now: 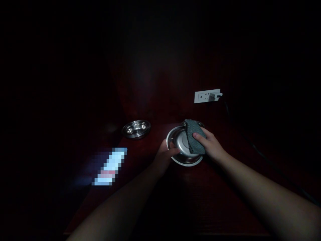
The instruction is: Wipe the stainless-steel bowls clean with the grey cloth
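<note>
Left hand (164, 155) clamps a round, shiny steel bowl (182, 144) by its rim, apparently steadying it | right hand (210, 143) grips folded grey-green cloth (196, 137) over its right side

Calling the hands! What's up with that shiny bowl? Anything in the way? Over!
Left hand gripping bowl. Right hand holding cloth over bowl's right side. Bowl's inside facing camera, partly hidden by cloth.
</note>
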### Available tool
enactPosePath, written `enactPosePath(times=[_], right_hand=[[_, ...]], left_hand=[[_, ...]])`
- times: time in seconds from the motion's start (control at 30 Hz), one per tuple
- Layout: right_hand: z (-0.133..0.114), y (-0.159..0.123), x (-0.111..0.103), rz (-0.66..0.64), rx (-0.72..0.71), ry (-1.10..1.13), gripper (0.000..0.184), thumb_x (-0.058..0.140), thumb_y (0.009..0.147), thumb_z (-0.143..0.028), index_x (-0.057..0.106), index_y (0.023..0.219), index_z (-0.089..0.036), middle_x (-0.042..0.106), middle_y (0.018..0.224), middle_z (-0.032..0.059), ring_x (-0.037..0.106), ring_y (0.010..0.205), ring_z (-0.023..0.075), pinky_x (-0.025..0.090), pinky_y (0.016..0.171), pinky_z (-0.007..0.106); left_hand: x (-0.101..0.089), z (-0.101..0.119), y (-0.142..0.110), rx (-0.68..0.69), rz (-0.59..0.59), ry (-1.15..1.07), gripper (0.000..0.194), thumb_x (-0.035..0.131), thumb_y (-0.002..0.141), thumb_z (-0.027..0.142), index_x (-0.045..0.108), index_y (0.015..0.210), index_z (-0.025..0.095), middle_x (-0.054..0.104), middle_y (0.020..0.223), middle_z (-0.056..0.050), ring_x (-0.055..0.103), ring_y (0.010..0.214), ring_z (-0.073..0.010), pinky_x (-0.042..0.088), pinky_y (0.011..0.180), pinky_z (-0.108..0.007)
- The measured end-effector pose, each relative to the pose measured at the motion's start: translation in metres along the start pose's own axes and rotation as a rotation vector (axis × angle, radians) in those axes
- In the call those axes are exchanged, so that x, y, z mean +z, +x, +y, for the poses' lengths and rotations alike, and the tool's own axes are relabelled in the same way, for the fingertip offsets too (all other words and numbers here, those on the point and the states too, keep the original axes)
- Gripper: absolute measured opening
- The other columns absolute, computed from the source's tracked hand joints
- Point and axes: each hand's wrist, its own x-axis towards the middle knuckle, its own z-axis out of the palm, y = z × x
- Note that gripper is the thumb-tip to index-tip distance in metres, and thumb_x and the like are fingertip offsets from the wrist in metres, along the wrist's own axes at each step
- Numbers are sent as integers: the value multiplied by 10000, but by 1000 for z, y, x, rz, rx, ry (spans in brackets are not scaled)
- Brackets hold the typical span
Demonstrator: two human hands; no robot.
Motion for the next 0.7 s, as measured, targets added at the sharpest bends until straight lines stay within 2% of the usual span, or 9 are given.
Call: enactPosePath(times=[0.47, 0.7], right_hand=[[3, 2, -1, 15, 10, 16, 402, 718, 702, -462, 636, 991, -194, 677, 845, 25, 624, 728, 191, 493, 670, 315], [3, 2, -2, 14, -11, -11, 415, 717, 698, -470, 637, 993, -188, 674, 850, 26, 621, 735, 189, 493, 668, 308]], left_hand=[[1, 0, -2, -24, 22, 7, 519, 680, 635, 174, 567, 1141, 173, 670, 1046, -79, 608, 1000, -271, 434, 890, -408], [-1, 0, 1, -31, -9, 7, 566, 680, 643, 161, 518, 1186, 154, 646, 1108, -100, 596, 1031, -276, 444, 886, -404]])
